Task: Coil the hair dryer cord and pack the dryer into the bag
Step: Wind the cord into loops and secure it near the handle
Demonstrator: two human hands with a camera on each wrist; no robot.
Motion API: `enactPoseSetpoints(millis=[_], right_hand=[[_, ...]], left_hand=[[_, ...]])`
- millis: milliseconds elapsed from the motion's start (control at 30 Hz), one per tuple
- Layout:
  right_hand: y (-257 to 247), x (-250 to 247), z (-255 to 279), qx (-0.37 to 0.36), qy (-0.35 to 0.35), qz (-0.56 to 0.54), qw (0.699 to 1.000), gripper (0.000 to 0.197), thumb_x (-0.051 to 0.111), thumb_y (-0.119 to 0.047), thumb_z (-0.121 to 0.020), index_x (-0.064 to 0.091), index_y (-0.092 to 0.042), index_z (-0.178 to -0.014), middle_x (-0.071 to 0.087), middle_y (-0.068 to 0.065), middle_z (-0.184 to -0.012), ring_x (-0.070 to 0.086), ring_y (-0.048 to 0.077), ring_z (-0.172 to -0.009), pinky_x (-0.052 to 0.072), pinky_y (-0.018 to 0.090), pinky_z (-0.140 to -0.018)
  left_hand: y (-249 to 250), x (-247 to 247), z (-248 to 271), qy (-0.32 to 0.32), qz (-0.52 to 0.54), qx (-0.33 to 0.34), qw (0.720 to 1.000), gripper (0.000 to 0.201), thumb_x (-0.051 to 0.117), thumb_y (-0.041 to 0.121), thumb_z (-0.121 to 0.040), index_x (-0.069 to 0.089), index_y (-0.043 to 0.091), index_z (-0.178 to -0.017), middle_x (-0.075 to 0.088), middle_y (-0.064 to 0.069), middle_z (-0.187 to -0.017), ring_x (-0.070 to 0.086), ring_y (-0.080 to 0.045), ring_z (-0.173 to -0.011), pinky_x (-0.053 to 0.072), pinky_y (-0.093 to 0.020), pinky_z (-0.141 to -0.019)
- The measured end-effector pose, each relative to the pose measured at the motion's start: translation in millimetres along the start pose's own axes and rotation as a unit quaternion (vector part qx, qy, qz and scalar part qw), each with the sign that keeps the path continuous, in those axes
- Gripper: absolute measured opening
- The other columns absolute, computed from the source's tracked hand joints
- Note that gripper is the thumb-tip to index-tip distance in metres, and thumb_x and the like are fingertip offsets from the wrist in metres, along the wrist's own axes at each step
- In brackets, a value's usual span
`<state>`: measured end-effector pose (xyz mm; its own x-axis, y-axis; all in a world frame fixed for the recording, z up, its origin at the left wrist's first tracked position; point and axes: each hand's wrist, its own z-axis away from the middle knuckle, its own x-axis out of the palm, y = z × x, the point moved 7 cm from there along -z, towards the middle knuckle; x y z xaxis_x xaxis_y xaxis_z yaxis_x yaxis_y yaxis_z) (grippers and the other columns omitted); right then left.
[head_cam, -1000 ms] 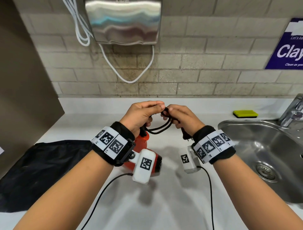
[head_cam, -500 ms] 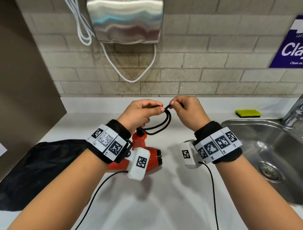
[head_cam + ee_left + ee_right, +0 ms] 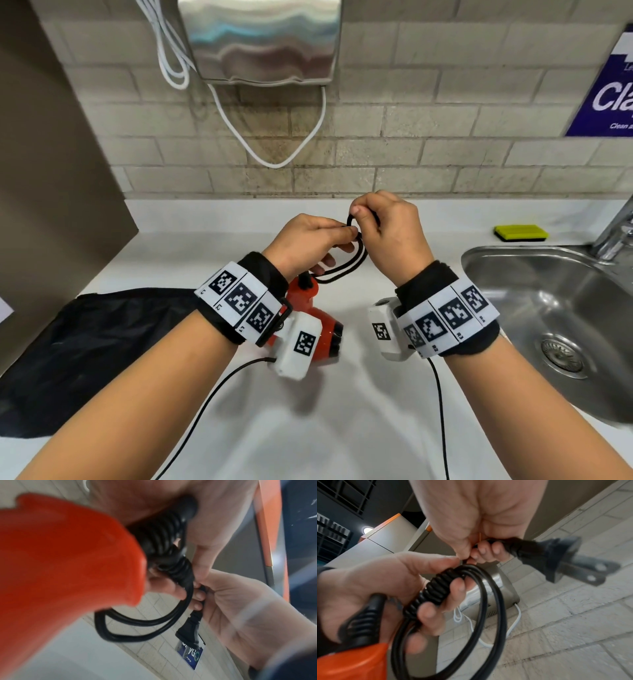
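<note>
**Cord wound tight above the dryer**

The left hand's fingers (image 3: 457,586) curl round the wrapped bundle of black cord (image 3: 436,588), the loose loops hanging below them. The right hand (image 3: 390,236) pinches the cord's free end just behind the plug (image 3: 559,558), prongs pointing away. The wrist straps hide much of the orange hair dryer (image 3: 308,308), which hangs under the left hand (image 3: 308,243) above the white counter (image 3: 308,428). The black bag (image 3: 85,349) lies flat at left, partly cut off.
</note>
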<state>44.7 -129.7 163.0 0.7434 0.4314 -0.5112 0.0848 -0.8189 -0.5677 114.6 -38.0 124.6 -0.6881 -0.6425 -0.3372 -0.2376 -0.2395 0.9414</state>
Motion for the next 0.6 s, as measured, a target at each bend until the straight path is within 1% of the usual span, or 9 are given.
enactPoseSetpoints(millis=[67, 167, 233, 300, 367, 433, 467, 533, 600], right_hand=[[2, -2, 0, 0.001, 0.01, -0.008, 1.0, 0.016, 0.052, -0.006, -0.088, 0.066, -0.001, -0.086, 0.061, 0.012, -0.082, 0.048, 0.013, -0.073, 0.034, 0.001, -0.066], [2, -6, 0, -0.004, 0.029, -0.014, 0.999, 0.016, 0.053, -0.008, -0.088, 0.067, -0.001, -0.086, 0.056, 0.004, -0.079, 0.047, 0.011, -0.07, 0.035, 0.0, -0.065], [1, -8, 0, -0.014, 0.031, -0.017, 0.999, 0.016, 0.053, -0.008, -0.088, 0.067, -0.002, -0.086, 0.054, 0.0, -0.078, 0.046, 0.006, -0.066, 0.035, 0.0, -0.065], [1, -8, -1, -0.019, 0.03, -0.025, 0.999, 0.017, 0.053, -0.009, -0.088, 0.068, -0.002, -0.086, 0.054, 0.0, -0.077, 0.046, 0.0, -0.066, 0.036, 0.001, -0.066], [3, -9, -1, -0.023, 0.031, -0.036, 0.999, 0.018, 0.052, -0.013, -0.087, 0.068, -0.004, -0.087, 0.057, 0.0, -0.078, 0.05, 0.007, -0.07, 0.038, 0.007, -0.072], [6, -9, 0, -0.026, 0.032, -0.044, 0.998, 0.02, 0.051, -0.017, -0.087, 0.069, -0.006, -0.088, 0.06, -0.001, -0.081, 0.054, 0.013, -0.078, 0.043, 0.025, -0.079], [8, -9, 1, -0.025, 0.029, -0.045, 0.998, 0.021, 0.051, -0.018, -0.087, 0.068, -0.007, -0.09, 0.06, -0.003, -0.082, 0.054, 0.014, -0.08, 0.043, 0.029, -0.08], [17, -7, 2, -0.01, 0.019, -0.024, 0.999, 0.022, 0.05, -0.019, -0.087, 0.067, -0.008, -0.092, 0.061, -0.002, -0.086, 0.055, 0.019, -0.084, 0.043, 0.032, -0.081], [28, -6, 4, 0.009, 0.005, -0.002, 1.0, 0.021, 0.05, -0.017, -0.086, 0.068, -0.008, -0.092, 0.061, 0.002, -0.088, 0.056, 0.022, -0.085, 0.044, 0.029, -0.08]], left_hand=[[1, 0, -1, 0.005, 0.016, 0.01, 1.0, 0.014, 0.059, 0.029, -0.087, 0.069, 0.026, -0.079, 0.068, 0.01, -0.072, 0.05, -0.012, -0.054, 0.043, -0.023, -0.055], [2, 3, -1, -0.013, 0.049, 0.026, 0.998, 0.011, 0.058, 0.022, -0.089, 0.068, 0.021, -0.086, 0.067, 0.011, -0.067, 0.038, -0.009, -0.042, 0.034, -0.017, -0.039], [5, 5, -1, -0.015, 0.068, 0.044, 0.997, 0.012, 0.056, 0.015, -0.089, 0.067, 0.018, -0.094, 0.066, 0.01, -0.066, 0.032, -0.003, -0.037, 0.026, -0.012, -0.036], [8, 5, -1, 0.0, 0.071, 0.058, 0.996, 0.018, 0.055, 0.01, -0.09, 0.065, 0.012, -0.104, 0.063, 0.004, -0.073, 0.035, 0.0, -0.032, 0.025, -0.008, -0.035], [9, 3, -1, 0.021, 0.078, 0.065, 0.995, 0.022, 0.055, 0.01, -0.09, 0.063, 0.007, -0.11, 0.06, 0.0, -0.076, 0.039, 0.002, -0.031, 0.026, -0.006, -0.035], [9, 1, -1, 0.044, 0.09, 0.067, 0.993, 0.025, 0.055, 0.011, -0.09, 0.063, 0.006, -0.113, 0.06, 0.0, -0.077, 0.043, 0.004, -0.032, 0.027, -0.005, -0.036], [8, -1, -1, 0.053, 0.097, 0.065, 0.992, 0.025, 0.055, 0.011, -0.09, 0.063, 0.007, -0.114, 0.061, 0.001, -0.078, 0.045, 0.005, -0.033, 0.027, -0.005, -0.036], [8, -4, -1, 0.071, 0.115, 0.061, 0.989, 0.026, 0.054, 0.011, -0.091, 0.063, 0.008, -0.115, 0.062, 0.0, -0.079, 0.045, 0.004, -0.033, 0.026, -0.006, -0.035], [8, -8, -2, 0.086, 0.14, 0.062, 0.984, 0.027, 0.053, 0.01, -0.091, 0.061, 0.007, -0.117, 0.062, -0.001, -0.08, 0.043, 0.003, -0.031, 0.024, -0.007, -0.034]])
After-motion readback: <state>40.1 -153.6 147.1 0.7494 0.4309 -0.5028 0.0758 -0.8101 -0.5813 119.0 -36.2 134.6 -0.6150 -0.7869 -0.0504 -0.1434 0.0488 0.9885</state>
